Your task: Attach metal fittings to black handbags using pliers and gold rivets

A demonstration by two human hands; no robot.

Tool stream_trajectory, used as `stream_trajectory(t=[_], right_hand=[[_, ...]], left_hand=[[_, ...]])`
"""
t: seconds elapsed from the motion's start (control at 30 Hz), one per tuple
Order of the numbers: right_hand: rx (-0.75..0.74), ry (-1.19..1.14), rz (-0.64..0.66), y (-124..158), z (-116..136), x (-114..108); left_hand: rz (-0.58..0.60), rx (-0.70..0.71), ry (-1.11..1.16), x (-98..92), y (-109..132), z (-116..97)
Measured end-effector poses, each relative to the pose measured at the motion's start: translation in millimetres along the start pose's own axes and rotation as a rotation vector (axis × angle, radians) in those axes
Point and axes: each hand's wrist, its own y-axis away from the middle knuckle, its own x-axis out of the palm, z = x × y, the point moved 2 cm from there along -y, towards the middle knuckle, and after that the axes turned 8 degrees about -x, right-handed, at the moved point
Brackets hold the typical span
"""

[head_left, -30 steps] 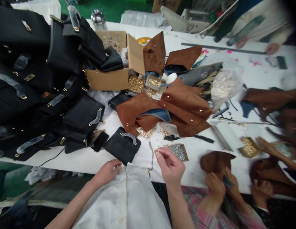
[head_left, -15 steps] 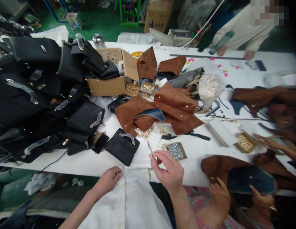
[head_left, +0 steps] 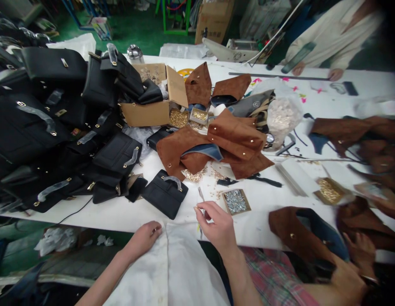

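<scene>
My right hand (head_left: 217, 225) is over the table's front edge, thumb and forefinger pinched on a small gold-coloured piece (head_left: 196, 208). Just beyond the fingers is a thin metal tool (head_left: 201, 194), its kind unclear. To the right of that hand sits a shallow box of silver-coloured small parts (head_left: 236, 201). Curled against the table edge by the white shirt is my left hand (head_left: 145, 239); whatever its fingers hold, if anything, is hidden. A small black handbag (head_left: 166, 193) with a wrapped handle lies between and beyond my hands.
Black handbags (head_left: 114, 155) are heaped at left. Brown suede bag pieces (head_left: 235, 136) lie mid-table, near loose gold studs (head_left: 215, 173) and an open carton (head_left: 146, 114). At right, a co-worker's hands (head_left: 347, 272) handle a brown piece (head_left: 291, 235). Another person stands across the table.
My right hand has shifted slightly left and still pinches the small gold-coloured piece. My left hand stays at the edge. The co-worker at right has turned the brown piece and moved their hands.
</scene>
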Motion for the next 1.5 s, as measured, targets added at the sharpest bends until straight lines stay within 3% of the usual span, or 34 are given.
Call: stream_trajectory(t=[0.1, 0.3, 0.47, 0.7, 0.9, 1.13, 1.37, 1.5], right_hand=[[0.088, 0.013, 0.051, 20.9, -36.5, 29.0], [0.379, 0.157, 0.418, 88.7, -124.1, 105.9], [0.451, 0.206, 0.514, 123.1, -149.0, 141.8], [0.466, 0.317, 0.635, 128.1, -169.8, 172.7], [0.445, 0.343, 0.71, 130.4, -181.2, 181.5], [0.458, 0.3, 0.677, 135.1, -184.4, 178.0], [0.531, 0.188, 0.528, 134.1, -174.6, 157.9], [0.573, 0.082, 0.355, 102.1, -165.7, 154.0]], left_hand=[[0.003, 0.0, 0.022, 1.2, -1.4, 2.4], [-0.004, -0.026, 0.018, 4.7, -7.0, 18.0], [-0.017, -0.06, 0.019, 7.1, -7.8, 33.5], [-0.012, -0.053, 0.005, 12.8, -15.4, 34.9], [-0.015, -0.055, -0.003, 14.7, -18.1, 36.0], [-0.016, -0.064, 0.002, 15.0, -19.4, 35.5], [-0.027, -0.074, -0.008, 8.0, -22.1, 26.0], [-0.03, -0.092, -0.015, 6.7, -22.5, 25.3]])
